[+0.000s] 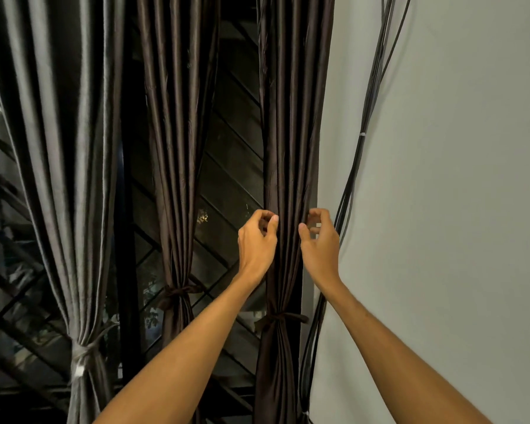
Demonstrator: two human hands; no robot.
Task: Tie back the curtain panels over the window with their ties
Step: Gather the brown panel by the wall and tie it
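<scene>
Three curtain panels hang over a dark window. The right dark brown panel (288, 133) is gathered by a brown tie (280, 319) knotted around it. My left hand (256, 240) is at this panel's left edge, well above the tie, its curled fingers and thumb pinching the outer fold. On the opposite edge at the same height, my right hand (320, 240) has its thumb in front of the fabric and its fingers curled behind. The middle dark brown panel (178, 133) has a knotted tie (178, 293). The left grey panel (68, 148) has a grey tie (81, 354).
A bundle of black cables (358, 148) runs down the pale wall (456, 179) just right of the right panel, close to my right hand. Dark window glass with diagonal bars (230, 154) shows between the panels.
</scene>
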